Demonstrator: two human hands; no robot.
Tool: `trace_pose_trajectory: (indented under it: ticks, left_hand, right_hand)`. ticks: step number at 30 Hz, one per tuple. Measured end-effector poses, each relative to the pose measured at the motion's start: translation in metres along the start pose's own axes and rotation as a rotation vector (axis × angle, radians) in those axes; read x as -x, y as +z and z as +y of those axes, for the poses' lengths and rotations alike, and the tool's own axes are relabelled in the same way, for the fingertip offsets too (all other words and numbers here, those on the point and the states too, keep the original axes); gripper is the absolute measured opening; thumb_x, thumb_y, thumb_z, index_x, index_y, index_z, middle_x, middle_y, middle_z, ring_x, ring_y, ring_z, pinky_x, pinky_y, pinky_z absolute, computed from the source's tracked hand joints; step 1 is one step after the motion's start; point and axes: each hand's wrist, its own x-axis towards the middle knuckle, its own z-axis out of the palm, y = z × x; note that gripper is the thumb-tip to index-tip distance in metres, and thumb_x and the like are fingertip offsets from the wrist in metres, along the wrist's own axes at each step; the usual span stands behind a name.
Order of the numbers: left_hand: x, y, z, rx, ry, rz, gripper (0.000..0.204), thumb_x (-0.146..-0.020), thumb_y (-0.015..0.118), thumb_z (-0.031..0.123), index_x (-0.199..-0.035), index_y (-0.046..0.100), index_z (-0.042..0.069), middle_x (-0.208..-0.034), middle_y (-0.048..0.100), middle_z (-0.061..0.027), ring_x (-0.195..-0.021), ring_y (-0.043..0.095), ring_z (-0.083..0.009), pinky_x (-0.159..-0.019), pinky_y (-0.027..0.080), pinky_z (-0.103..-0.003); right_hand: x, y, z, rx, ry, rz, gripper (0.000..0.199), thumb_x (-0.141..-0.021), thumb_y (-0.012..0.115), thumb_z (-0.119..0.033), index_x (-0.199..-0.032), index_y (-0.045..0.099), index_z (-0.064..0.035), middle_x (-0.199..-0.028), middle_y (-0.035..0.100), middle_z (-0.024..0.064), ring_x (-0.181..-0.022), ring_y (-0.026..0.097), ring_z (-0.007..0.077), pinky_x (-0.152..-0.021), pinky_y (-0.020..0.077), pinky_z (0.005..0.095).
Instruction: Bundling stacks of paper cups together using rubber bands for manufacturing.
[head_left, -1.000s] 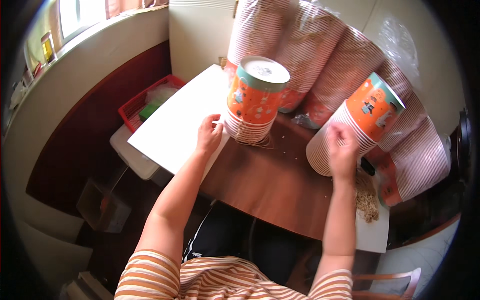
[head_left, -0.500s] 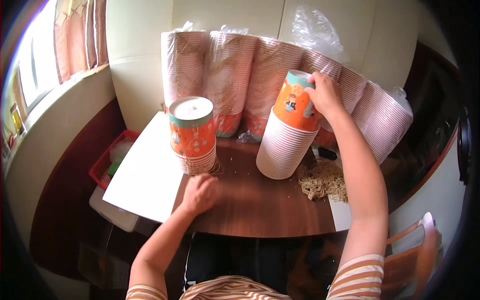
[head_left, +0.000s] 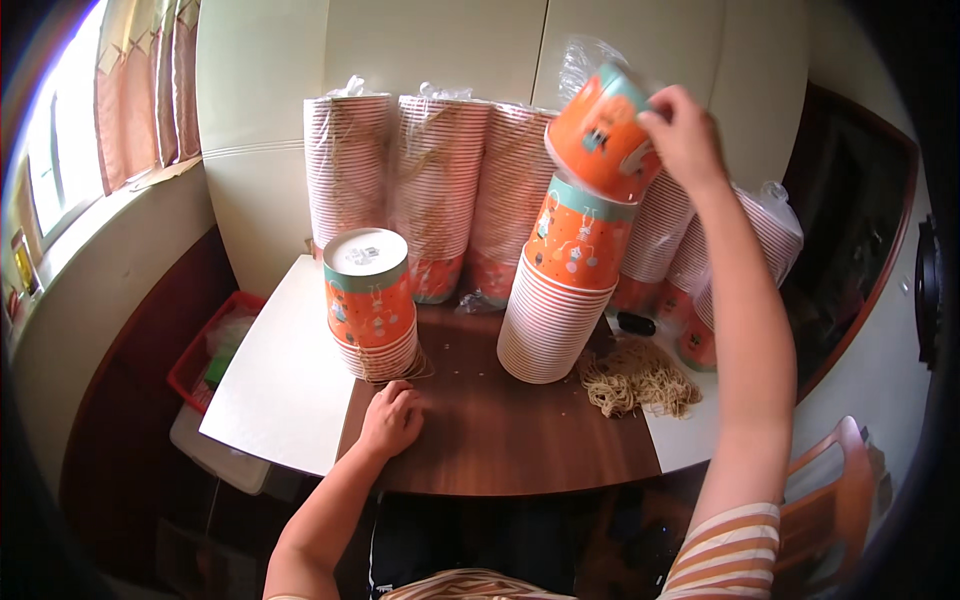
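My right hand (head_left: pixel 685 135) grips an orange paper cup (head_left: pixel 605 135) with a teal band, held upside down and tilted just above a tall leaning stack of upturned paper cups (head_left: pixel 555 320). The top cup (head_left: pixel 580 235) of that stack shows the same orange print. My left hand (head_left: pixel 392 415) rests on the brown tabletop with its fingers curled; whether anything is in them is hidden. Just beyond it stands a shorter stack of upturned cups (head_left: pixel 370 305), with loose strands of string (head_left: pixel 415 365) around its foot.
Several tall bagged cup stacks (head_left: pixel 435 190) line the back of the table (head_left: pixel 500 450). A heap of beige string (head_left: pixel 640 380) and a small black object (head_left: pixel 636 323) lie at right. A red basket (head_left: pixel 190 370) stands left; a wooden chair (head_left: pixel 835 490) stands lower right.
My right hand has lifted the top cup up off the tall stack, uncovering another orange cup. My left hand stays near the short stack. The whole view has shifted slightly.
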Motion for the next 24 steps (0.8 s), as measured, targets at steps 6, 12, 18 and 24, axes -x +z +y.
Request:
trace_pose_trajectory:
  ticks: [6, 12, 18, 24]
  left_hand:
    - [-0.002, -0.003, 0.006, 0.050, 0.021, 0.022, 0.019, -0.074, 0.060, 0.004, -0.092, 0.058, 0.002, -0.097, 0.057, -0.0152, -0.083, 0.059, -0.0347, -0.070, 0.051, -0.040]
    - [-0.002, -0.008, 0.014, 0.187, -0.129, 0.026, 0.014, -0.082, 0.060, 0.008, -0.093, 0.060, 0.001, -0.096, 0.057, -0.0147, -0.082, 0.060, -0.0319, -0.070, 0.051, -0.038]
    - [-0.002, -0.015, 0.028, 0.909, -0.626, 0.039, 0.036, -0.095, 0.049, 0.028, -0.113, 0.058, -0.001, -0.099, 0.059, -0.0077, -0.086, 0.057, -0.0142, -0.076, 0.046, -0.026]
    - [-0.044, -0.037, 0.053, 0.823, -0.689, -0.056, 0.050, -0.083, 0.062, 0.011, -0.128, 0.045, -0.003, -0.103, 0.057, -0.0114, -0.088, 0.057, -0.0152, -0.073, 0.049, -0.028]
  right_hand:
    - [0.086, -0.049, -0.030, -0.723, 0.075, 0.235, 0.019, -0.087, 0.064, -0.016, -0.097, 0.058, -0.0012, -0.088, 0.060, 0.0023, -0.080, 0.053, 0.0101, -0.073, 0.0441, 0.0243]
    - [0.280, 0.037, 0.010, -1.589, 0.959, -0.105, 0.008, -0.087, 0.056, -0.013, -0.091, 0.054, -0.0064, -0.081, 0.059, 0.0027, -0.071, 0.059, 0.0143, -0.060, 0.0511, 0.0275]
    - [0.409, 0.090, 0.001, -1.875, 1.446, -0.166, 0.026, -0.089, 0.056, -0.016, -0.112, 0.056, -0.0036, -0.111, 0.061, 0.0099, -0.102, 0.059, 0.0244, -0.082, 0.0540, 0.0387]
    - [0.421, 0.074, 0.000, -1.716, 1.567, -0.516, 0.024, -0.088, 0.059, -0.018, -0.109, 0.058, -0.0054, -0.108, 0.062, 0.0119, -0.097, 0.062, 0.0260, -0.084, 0.0532, 0.0444]
